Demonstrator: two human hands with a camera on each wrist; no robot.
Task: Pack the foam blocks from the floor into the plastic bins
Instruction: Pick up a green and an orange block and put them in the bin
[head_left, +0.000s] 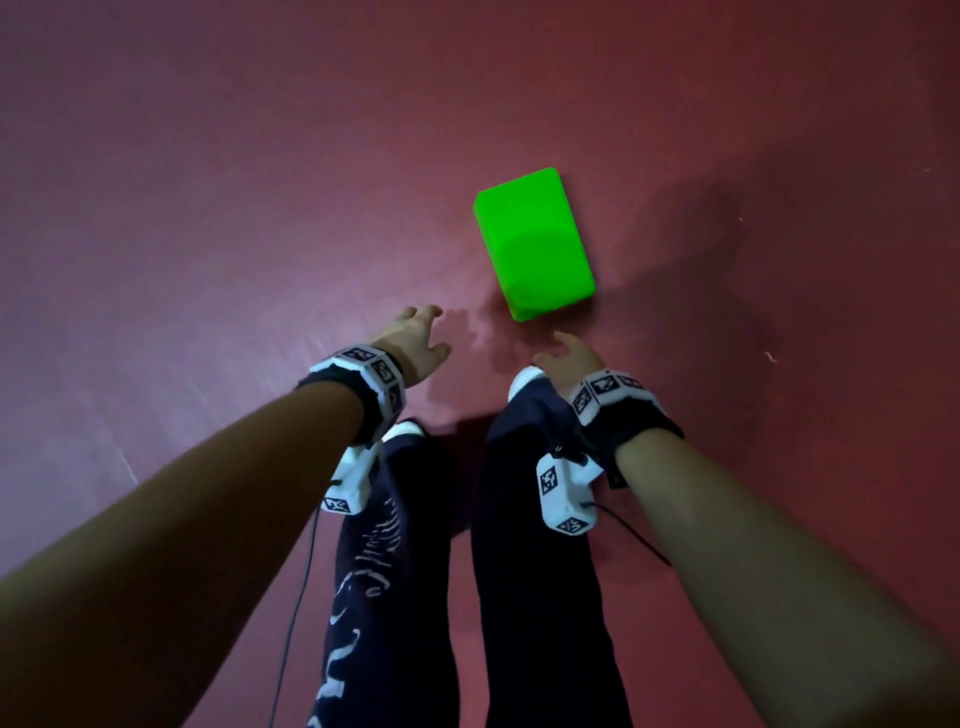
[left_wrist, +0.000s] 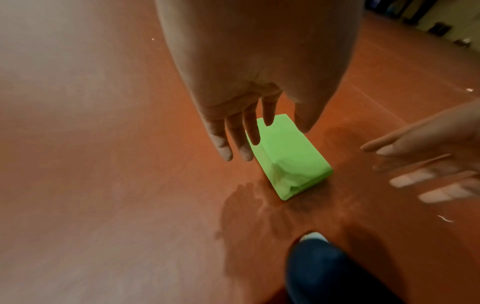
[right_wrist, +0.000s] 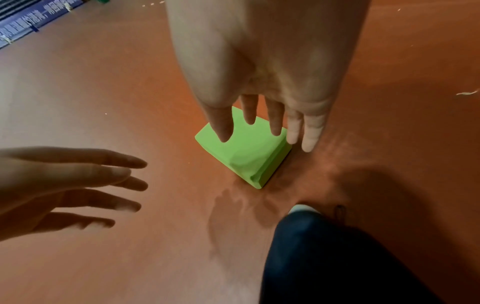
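A bright green foam block (head_left: 532, 241) lies flat on the red floor, a little ahead of my feet. My left hand (head_left: 415, 338) hovers to the near left of it with fingers spread and straight, holding nothing. My right hand (head_left: 566, 356) hangs just short of the block's near end, fingers extended, also empty. In the left wrist view the green foam block (left_wrist: 288, 156) shows beyond my left hand's fingers (left_wrist: 241, 139). In the right wrist view the green foam block (right_wrist: 246, 152) lies under my right hand's straight fingers (right_wrist: 275, 119), apart from them. No bin is in view.
The red floor (head_left: 208, 208) stretches bare around the block. My dark trouser legs and a white shoe tip (head_left: 524, 382) stand just behind the hands. A blue-and-white strip (right_wrist: 31, 24) lies along the floor's far left edge.
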